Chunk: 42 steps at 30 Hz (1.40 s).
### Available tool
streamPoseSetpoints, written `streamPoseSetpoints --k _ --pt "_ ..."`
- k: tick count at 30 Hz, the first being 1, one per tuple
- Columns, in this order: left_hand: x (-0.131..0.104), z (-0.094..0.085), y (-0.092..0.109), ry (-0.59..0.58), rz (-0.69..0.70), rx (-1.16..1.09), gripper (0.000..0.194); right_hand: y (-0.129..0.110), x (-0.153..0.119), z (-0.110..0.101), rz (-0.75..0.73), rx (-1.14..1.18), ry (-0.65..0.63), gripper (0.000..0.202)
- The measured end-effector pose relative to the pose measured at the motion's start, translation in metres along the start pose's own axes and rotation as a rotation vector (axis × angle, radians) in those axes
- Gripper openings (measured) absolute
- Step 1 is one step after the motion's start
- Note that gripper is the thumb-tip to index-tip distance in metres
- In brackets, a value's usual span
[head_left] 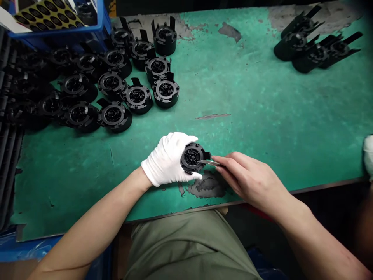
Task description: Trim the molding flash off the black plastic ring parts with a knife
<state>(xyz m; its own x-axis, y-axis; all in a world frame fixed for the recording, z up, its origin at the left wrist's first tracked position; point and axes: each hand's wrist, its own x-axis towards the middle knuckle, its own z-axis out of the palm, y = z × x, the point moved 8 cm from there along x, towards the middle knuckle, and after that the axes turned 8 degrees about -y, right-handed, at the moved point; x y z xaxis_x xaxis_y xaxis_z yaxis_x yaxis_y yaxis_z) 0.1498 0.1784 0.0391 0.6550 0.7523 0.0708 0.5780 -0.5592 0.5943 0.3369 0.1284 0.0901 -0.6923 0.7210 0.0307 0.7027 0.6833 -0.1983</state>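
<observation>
My left hand [170, 157], in a white glove, is closed around a round black plastic housing [192, 156] near the table's front edge. The housing's ribbed circular face points up at me, and a black tab sticks out on its right side. My bare right hand [247, 175] pinches a pair of metal tweezers [210, 162]. Their tips reach over the right part of the housing's face. Whether they touch it or hold anything small, I cannot tell.
Many similar black housings [113, 114] stand grouped at the left. Several black parts with long tabs [311, 52] lie at the far right. A blue crate [100, 29] at the back left holds a sheet of round black stickers [49, 14]. Another person's white glove [368, 153] shows at the right edge.
</observation>
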Motion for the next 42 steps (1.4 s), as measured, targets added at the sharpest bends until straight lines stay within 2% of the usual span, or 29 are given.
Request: streamPoseSetpoints --k 9,12,15,18,20,22,23,26,28,34,42 --pt "-0.001 0.002 -0.002 0.004 -0.01 -0.011 0.11 -0.004 0.0 0.001 0.031 -0.028 0.035 0.029" --pt "-0.002 -0.002 0.001 0.019 0.075 -0.078 0.112 0.001 -0.007 -0.002 0.027 0.107 0.02 0.038" --pt "-0.004 -0.001 0.007 -0.053 0.193 -0.204 0.116 0.015 -0.014 -0.008 0.07 0.164 0.055 0.042" --pt "-0.008 -0.003 0.011 -0.132 0.247 -0.275 0.103 0.026 -0.013 -0.009 0.059 0.143 0.051 0.039" --pt "-0.01 -0.007 0.013 -0.145 0.256 -0.283 0.088 0.028 -0.01 -0.006 0.011 0.092 0.017 0.035" --pt "-0.01 -0.009 0.014 -0.14 0.246 -0.28 0.081 0.029 -0.007 -0.003 -0.021 0.048 0.002 0.033" --pt "-0.01 -0.009 0.014 -0.132 0.238 -0.279 0.083 0.03 -0.005 -0.002 -0.027 0.036 0.002 0.033" --pt "-0.005 -0.003 0.014 -0.115 0.204 -0.267 0.114 0.029 0.0 0.001 -0.048 0.005 0.006 0.033" --pt "-0.003 0.002 0.013 -0.113 0.189 -0.221 0.123 0.026 0.005 0.001 -0.071 -0.02 0.011 0.03" --pt "-0.003 0.005 0.011 -0.099 0.2 -0.15 0.118 0.023 0.014 0.002 -0.1 -0.054 0.018 0.029" --pt "-0.002 0.003 0.013 -0.076 0.237 -0.146 0.114 0.025 0.014 0.003 -0.129 -0.091 0.002 0.032"
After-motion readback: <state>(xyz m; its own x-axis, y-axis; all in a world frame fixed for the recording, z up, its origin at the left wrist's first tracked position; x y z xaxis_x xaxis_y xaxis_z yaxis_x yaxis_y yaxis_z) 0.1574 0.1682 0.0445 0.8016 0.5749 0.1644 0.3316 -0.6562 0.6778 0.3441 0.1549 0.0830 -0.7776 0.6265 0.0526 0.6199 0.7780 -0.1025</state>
